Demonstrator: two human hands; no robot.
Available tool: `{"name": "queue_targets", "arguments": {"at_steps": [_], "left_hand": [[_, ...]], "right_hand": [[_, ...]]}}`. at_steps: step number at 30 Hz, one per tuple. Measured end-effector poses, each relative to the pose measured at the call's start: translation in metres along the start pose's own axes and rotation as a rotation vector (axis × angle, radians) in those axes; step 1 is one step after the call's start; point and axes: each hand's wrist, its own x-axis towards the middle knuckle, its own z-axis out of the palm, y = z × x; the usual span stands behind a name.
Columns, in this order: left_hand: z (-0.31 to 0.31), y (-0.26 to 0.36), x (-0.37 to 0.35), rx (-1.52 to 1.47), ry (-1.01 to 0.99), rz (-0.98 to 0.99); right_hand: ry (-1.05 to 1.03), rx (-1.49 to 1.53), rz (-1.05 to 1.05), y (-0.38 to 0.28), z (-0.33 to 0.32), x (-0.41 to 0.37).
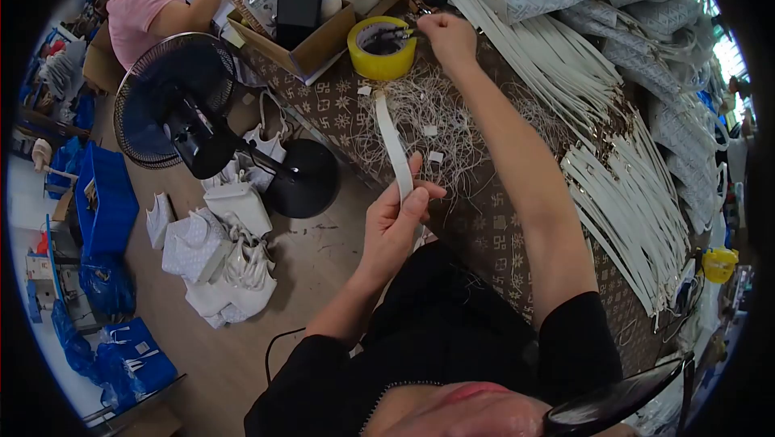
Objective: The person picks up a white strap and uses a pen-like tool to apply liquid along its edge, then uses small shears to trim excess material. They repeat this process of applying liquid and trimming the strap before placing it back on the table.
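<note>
A white strap (391, 140) stands up from my left hand (395, 223), pinched between thumb and fingers at its lower end. Over at the far side of the table, my right hand (452, 39) is closed beside a roll of yellow tape (382, 65). Its fingertips meet the end of a slim dark tool (393, 35) that lies across the hole of the roll; the tool's kind is too small to make out. Loose cut threads (452, 114) and small white scraps (436, 157) cover the patterned tablecloth (484, 235) between the hands.
Bundles of white straps (626, 203) and a pile of patterned bags (662, 41) fill the right side. A cardboard box (315, 53) of supplies stands at the back. Left of the table are a black fan (194, 122), bags (230, 267) on the floor and a seated person (141, 13).
</note>
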Motion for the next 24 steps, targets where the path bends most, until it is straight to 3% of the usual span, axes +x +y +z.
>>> {"name": "queue_targets", "arguments": {"at_steps": [2,4,6,8,10,12,15,16,18,22,24], "left_hand": [[0.0,-0.002,0.001,-0.24,-0.069,-0.074],[0.0,-0.009,0.003,-0.282,-0.13,-0.172],[0.013,-0.015,0.002,-0.149,-0.108,-0.008],[0.025,-0.014,0.003,-0.201,-0.165,-0.051],[0.039,-0.02,0.004,-0.048,-0.379,-0.076],[0.061,-0.024,0.0,-0.009,-0.463,-0.124],[0.085,-0.028,-0.012,0.218,-0.783,-0.285],[0.093,-0.032,-0.018,0.22,-0.805,-0.301],[0.108,-0.04,-0.03,0.4,-0.838,-0.043],[0.121,-0.049,-0.054,0.534,-0.928,-0.108],[0.127,-0.048,-0.061,0.629,-0.817,-0.058]], "right_hand": [[-0.001,0.133,-0.088,-0.014,-0.036,-0.007],[-0.15,0.372,-0.211,-0.031,-0.096,-0.019],[-0.248,0.179,-0.188,-0.066,-0.173,-0.065],[-0.338,-0.117,-0.075,-0.082,-0.236,-0.123],[-0.395,-0.085,0.051,-0.075,-0.27,-0.181],[-0.342,-0.109,0.071,-0.062,-0.284,-0.231],[-0.253,-0.049,0.176,-0.056,-0.295,-0.281],[-0.201,-0.093,0.088,-0.05,-0.299,-0.292],[-0.065,0.01,0.163,-0.036,-0.3,-0.313],[0.168,0.333,0.227,-0.002,-0.288,-0.347],[0.237,0.548,0.182,-0.001,-0.284,-0.356]]}}
